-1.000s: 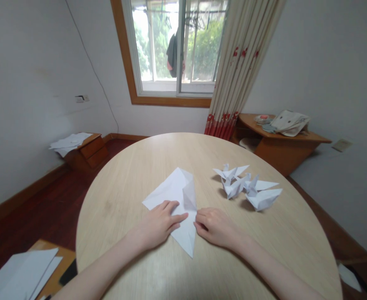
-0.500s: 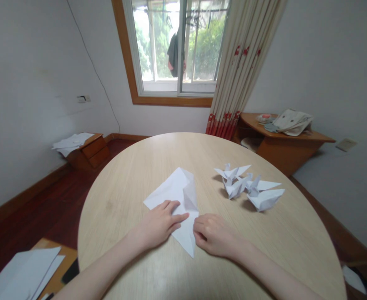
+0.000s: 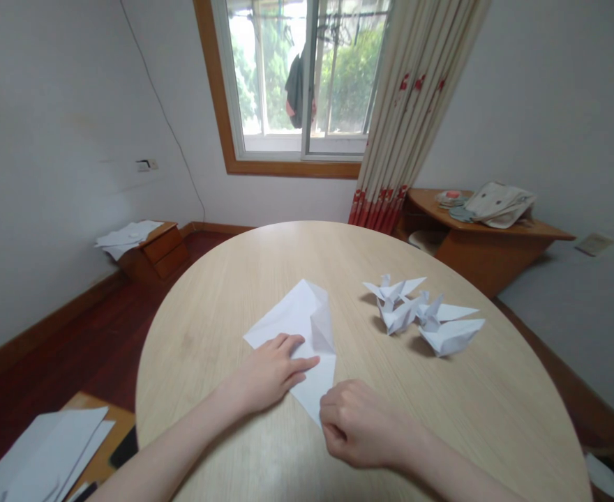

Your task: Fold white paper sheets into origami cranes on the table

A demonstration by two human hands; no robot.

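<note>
A partly folded sheet of white paper (image 3: 280, 321) lies on the round wooden table (image 3: 218, 279), with creased flaps along its right side. My left hand (image 3: 275, 369) rests flat on the sheet, its fingers spread and pressing it down. At the lower right edge of the paper, my right hand (image 3: 356, 422) is closed, fingers curled against that edge. It hides the sheet's lower tip, and the contact under the fingers cannot be seen. Several folded paper cranes (image 3: 451, 338) stand in a group on the right of the table.
White sheets (image 3: 40, 446) lie on a wooden surface at lower left. More papers (image 3: 129, 233) top a small cabinet (image 3: 168, 251) by the left wall. A corner desk (image 3: 495, 251) with a cloth bag (image 3: 500, 203) stands behind the table, right of the curtain (image 3: 416, 118).
My right hand has slid toward me along the paper's right edge, now covering the lower tip. My left hand keeps its place on the sheet. The view has shifted slightly.
</note>
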